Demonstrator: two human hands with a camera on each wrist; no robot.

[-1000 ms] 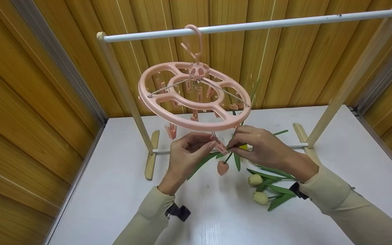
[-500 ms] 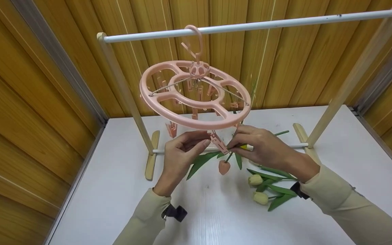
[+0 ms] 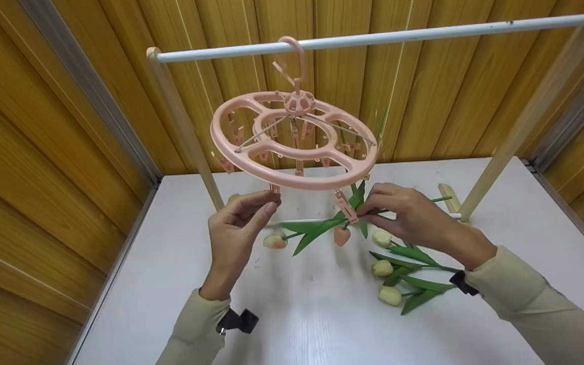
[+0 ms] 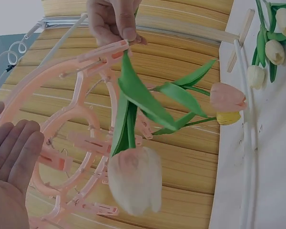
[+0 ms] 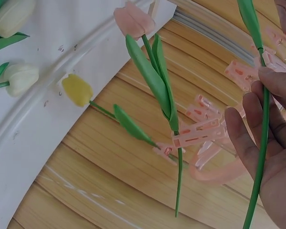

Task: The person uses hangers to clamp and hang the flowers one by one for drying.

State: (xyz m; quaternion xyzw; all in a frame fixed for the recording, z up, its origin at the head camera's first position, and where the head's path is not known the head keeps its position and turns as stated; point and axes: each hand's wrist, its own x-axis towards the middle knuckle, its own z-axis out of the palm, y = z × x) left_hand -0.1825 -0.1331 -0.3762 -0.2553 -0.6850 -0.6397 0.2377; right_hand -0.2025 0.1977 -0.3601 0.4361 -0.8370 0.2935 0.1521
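In the head view my right hand (image 3: 413, 218) pinches the green stem of a white-and-pink tulip (image 3: 275, 240), right beside a pink clip (image 3: 347, 207) hanging from the round rack (image 3: 302, 180). The left wrist view has this tulip head (image 4: 136, 183) large, its leaves running up to the clip (image 4: 117, 47). My left hand (image 3: 236, 233) is raised at the rack's near left rim, fingertips close to another clip; its fingers (image 4: 14, 152) look relaxed, holding nothing. A pink tulip (image 5: 134, 20) and a yellow tulip (image 5: 77, 90) hang from other clips.
The rack hooks over a white rail (image 3: 398, 36) on a wooden stand (image 3: 185, 126). Several pale tulips (image 3: 389, 295) lie on the white table (image 3: 297, 304) at the right. Wood-look panels (image 3: 449, 91) stand behind.
My left hand has let go of the clip and moved left. The rack has turned slightly, my right hand and the clip have shifted right, and the white-and-pink tulip head has come into view.
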